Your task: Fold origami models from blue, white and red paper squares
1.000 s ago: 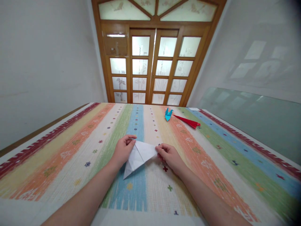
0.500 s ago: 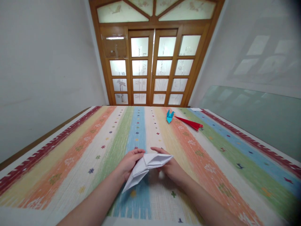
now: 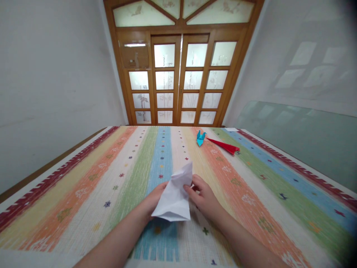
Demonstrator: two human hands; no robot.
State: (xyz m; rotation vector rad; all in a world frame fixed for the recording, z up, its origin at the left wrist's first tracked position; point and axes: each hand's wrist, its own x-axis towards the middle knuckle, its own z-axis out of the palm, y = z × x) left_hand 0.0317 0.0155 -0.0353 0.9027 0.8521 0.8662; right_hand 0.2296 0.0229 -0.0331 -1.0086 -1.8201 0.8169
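Wooden doors (image 3: 177,82) at the far end, striped cloth (image 3: 83,201) below. Your folded white paper (image 3: 175,197) is near-middle, right hand (image 3: 205,195) pinching its right edge; left hand (image 3: 153,198) is at its left side, fingers hidden, so can't tell their grip. Blue origami (image 3: 200,140) sits far right.

Hands: two, one left hand (image 3: 156,195) and one right hand (image 3: 205,194). Forearms (image 3: 117,234): two. Folded papers, three in all: one white paper (image 3: 175,197), one blue paper crane (image 3: 200,141), one red paper (image 3: 224,145). Tablecloth (image 3: 52,242): one, with two maroon bands (image 3: 58,174), two orange stripes (image 3: 95,175), two green stripes (image 3: 143,163), two blue stripes (image 3: 162,145). Printed motifs: many, too small for a sure tally. Beyond: bright door panes (image 3: 164,80), fifteen, in four columns; overhead panes (image 3: 143,15), four visible. Walls (image 3: 55,67): two.
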